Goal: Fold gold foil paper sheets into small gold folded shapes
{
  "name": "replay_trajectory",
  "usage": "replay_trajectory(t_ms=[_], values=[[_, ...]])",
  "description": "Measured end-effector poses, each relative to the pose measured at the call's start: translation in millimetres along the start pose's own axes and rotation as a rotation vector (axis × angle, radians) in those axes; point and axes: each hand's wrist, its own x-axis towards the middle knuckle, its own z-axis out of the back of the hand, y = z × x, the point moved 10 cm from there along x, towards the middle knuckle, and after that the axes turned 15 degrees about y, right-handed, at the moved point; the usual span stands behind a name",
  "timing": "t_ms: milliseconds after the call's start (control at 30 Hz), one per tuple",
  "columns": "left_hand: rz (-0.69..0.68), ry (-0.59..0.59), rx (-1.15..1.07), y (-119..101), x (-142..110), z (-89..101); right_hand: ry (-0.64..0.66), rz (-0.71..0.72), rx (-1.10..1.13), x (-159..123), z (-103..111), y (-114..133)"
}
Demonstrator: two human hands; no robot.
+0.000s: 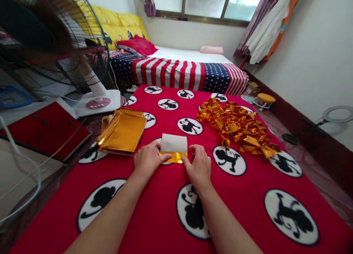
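Note:
A small sheet of gold foil paper [173, 143] lies on the red cloth with its pale back up. Its near edge is folded over, so a gold strip shows along the front. My left hand [149, 158] grips the left end of that fold, the thumb on the gold strip. At the right end, my right hand [199, 165] has its thumb on the strip and its fingers curled beside the sheet. A stack of gold foil sheets [125, 130] rests to the left of my hands. Over on the right is a heap of folded gold foil pieces [234, 123].
The red cloth [154, 210] bears round monkey prints. An electric fan [96, 101] stands at the left beside a dark red box [44, 127]. Beyond the cloth is a bed with a striped and starred cover [176, 71]. A yellow stool [266, 98] is at the right.

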Motion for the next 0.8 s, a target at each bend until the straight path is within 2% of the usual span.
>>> replay_trajectory(t_ms=[167, 333, 467, 567, 700, 800], values=[[-0.071, -0.068, -0.03, 1.1, -2.1, -0.4, -0.02, 0.014, 0.015, 0.4, -0.5, -0.9], [-0.186, -0.114, -0.268, 8.2, 0.2, -8.4, -0.034, 0.023, 0.109, 0.4, 1.5, -4.2], [-0.367, -0.071, -0.583, 3.1, 6.8, -15.9, -0.041, 0.053, 0.384, 3.0, 2.0, -10.6], [-0.48, -0.028, -0.74, -6.1, 7.2, -16.8, -0.008, 0.115, 0.631, 7.5, -2.8, -12.4], [-0.527, 0.029, -0.777, -18.0, 2.6, -15.0, 0.098, 0.159, 0.817, 12.1, -14.1, -8.2], [-0.538, 0.045, -0.77, -24.5, -1.4, -12.2, 0.129, 0.16, 0.898, 12.8, -17.6, -5.3]])
